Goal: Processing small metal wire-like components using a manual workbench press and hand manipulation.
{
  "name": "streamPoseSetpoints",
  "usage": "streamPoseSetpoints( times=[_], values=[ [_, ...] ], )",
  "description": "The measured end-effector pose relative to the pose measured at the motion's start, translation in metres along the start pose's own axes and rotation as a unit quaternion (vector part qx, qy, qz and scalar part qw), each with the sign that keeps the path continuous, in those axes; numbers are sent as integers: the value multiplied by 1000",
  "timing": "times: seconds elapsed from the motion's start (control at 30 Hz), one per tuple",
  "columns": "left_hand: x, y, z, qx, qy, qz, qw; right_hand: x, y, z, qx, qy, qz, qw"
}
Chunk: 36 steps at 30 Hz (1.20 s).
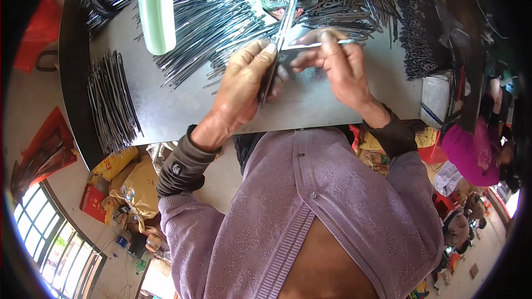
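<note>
Grasps narrow dark strips (pixel 268 86) at frame centre in the curled fingers of the left hand (pixel 245 71). Pinches a thin pale strip (pixel 303 46), just right of centre, between fingers of the right hand (pixel 344 72). Shows a fanned pile (pixel 213 25) on the counter (pixel 313 102) at upper centre and a bundle (pixel 113 102) at left.

A yellow sack (pixel 123 160) bears printed letters (pixel 108 165). A dark cuff (pixel 187 160) carries a small pale emblem (pixel 176 169), apparently a logo.
</note>
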State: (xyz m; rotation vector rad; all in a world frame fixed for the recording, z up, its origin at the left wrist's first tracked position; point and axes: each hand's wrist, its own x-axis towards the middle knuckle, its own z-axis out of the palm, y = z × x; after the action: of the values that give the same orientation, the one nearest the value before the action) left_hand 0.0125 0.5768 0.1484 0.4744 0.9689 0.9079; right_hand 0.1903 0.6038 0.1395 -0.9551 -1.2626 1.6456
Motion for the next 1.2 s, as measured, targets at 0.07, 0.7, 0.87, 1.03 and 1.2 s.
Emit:
streamPoseSetpoints(
  times=[0.07,0.7,0.87,1.03,1.2],
  values=[
    [-1,-1,2,22,14,-1,1000,-2,-1,9,9,3,-5,1000],
    [-4,35,-17,301,13,33,953,42,7,5,232,-36,127,964],
    [-6,51,-10,497,-26,143,855,33,5,5,253,-61,72,963],
    [13,45,-36,-33,26,72,997,34,17,-36,248,40,25,968],
    [31,30,-13,-158,-3,115,981,45,7,-42,288,94,-13,953]
  ],
)
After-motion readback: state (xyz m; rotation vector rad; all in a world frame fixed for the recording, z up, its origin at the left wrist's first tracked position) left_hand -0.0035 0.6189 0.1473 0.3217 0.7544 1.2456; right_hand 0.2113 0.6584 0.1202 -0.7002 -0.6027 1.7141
